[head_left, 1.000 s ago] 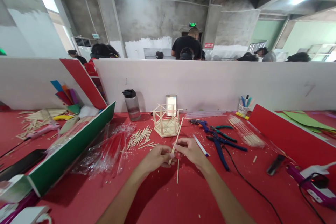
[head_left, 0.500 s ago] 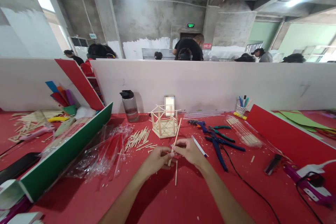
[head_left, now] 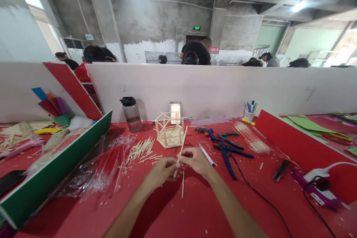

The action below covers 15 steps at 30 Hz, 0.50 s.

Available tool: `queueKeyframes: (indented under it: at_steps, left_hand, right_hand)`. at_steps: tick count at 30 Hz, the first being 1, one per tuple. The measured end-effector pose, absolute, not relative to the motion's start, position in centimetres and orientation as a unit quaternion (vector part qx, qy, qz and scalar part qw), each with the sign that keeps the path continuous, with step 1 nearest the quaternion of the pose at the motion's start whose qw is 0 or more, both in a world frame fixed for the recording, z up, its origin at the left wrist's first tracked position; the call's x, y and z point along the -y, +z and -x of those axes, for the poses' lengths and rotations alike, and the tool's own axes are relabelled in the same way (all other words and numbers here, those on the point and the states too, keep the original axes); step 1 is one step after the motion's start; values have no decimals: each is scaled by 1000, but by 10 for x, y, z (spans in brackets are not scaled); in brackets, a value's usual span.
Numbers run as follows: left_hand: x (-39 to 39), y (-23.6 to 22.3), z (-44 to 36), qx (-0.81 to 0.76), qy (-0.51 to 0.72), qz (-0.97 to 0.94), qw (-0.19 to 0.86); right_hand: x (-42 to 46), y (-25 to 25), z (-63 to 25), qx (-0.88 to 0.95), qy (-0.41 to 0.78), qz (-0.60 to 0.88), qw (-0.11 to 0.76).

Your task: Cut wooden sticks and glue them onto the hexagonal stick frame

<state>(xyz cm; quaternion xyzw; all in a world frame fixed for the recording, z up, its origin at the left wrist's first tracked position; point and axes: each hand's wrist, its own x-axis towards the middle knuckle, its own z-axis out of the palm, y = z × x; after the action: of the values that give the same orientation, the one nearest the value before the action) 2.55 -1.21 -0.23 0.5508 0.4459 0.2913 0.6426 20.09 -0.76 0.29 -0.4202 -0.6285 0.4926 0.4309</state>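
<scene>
Between my fingers I hold a thin wooden stick [head_left: 183,142], tilted with its upper end away from me. My left hand [head_left: 166,168] pinches its lower part, and my right hand [head_left: 193,160] grips it just above, the fingertips nearly touching. A second wooden stick [head_left: 183,187] lies on the red table [head_left: 195,215] just below my hands. Behind them stands a small open frame of glued sticks [head_left: 170,137] with a many-sided base. Left of the frame is a loose pile of short cut sticks [head_left: 141,148].
Clear plastic wrapping [head_left: 92,171] and a water bottle [head_left: 131,115] are on the left, beside a green divider [head_left: 64,163]. To the right lie a white pen [head_left: 206,155], blue-handled pliers [head_left: 227,161], a bag of sticks [head_left: 252,137] and a purple power strip [head_left: 315,189]. A phone [head_left: 175,112] leans behind the frame.
The view has turned slightly right, so everything sits further left in the picture. My hands keep the same hold on the stick.
</scene>
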Motion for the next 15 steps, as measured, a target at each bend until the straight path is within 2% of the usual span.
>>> queueKeyframes:
  at_steps: [15]
  left_hand:
    - [13,-4,-23,-430,268,-531,679]
  right_hand:
    - [6,5,-208,620,528,421,400]
